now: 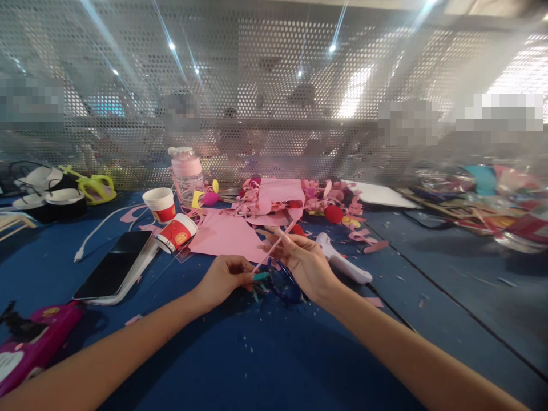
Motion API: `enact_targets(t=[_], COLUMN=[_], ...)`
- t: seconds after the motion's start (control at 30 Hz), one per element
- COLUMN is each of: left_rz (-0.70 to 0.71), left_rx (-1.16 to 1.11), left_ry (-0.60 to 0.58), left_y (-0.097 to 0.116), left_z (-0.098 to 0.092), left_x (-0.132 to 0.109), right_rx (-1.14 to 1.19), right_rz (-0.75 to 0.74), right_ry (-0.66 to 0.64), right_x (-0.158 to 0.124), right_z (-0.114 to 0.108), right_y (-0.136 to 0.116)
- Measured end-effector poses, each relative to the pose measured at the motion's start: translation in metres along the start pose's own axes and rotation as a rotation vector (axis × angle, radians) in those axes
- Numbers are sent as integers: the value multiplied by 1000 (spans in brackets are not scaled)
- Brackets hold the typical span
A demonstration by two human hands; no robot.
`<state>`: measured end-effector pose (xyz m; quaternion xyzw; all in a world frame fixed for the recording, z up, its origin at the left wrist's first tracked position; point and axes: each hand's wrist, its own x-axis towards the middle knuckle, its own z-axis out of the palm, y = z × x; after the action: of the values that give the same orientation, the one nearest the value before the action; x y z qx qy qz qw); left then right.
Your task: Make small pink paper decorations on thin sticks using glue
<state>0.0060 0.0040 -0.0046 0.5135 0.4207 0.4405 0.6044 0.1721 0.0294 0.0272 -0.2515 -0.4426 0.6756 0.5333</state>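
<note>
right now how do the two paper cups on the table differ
The upright cup stands with its mouth up; the tipped cup lies on its side, mouth toward the phone. The upright cup sits farther back by the pink bottle; the tipped cup lies nearer. Both are red-and-white paper cups.

Single view, head-mounted. The camera sits at the person's head and faces forward and downward across a blue table (274, 365). Both forearms enter from the lower corners and converge on the left hand (222, 279) and right hand (306, 265), which lie close to the lens just below frame centre, with a thin pink stick (276, 245) between them. The far field ends at a perforated screen (257, 85) along the table's back edge. Straight edges bow towards the margins, indicating a wide-angle lens.
</note>
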Motion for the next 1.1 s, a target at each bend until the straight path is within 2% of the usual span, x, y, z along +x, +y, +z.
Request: enact_targets(t=[0.53,0.67,0.93,1.1], left_rz=[10,14,-11,-11], left_rx=[-16,-24,-5,8], left_ry=[-5,-3,1,2], left_y=[-2,-2,0,0], left_z=[-1,0,1,0], left_x=[0,0,0,-1], right_rx=[97,80,-47,-48], right_rz=[-5,5,-5,-13], right_ry=[2,15,-65,-84], right_x=[1,1,-2,-2], right_z=[4,4,5,5], right_y=[-5,-5,-4,-4])
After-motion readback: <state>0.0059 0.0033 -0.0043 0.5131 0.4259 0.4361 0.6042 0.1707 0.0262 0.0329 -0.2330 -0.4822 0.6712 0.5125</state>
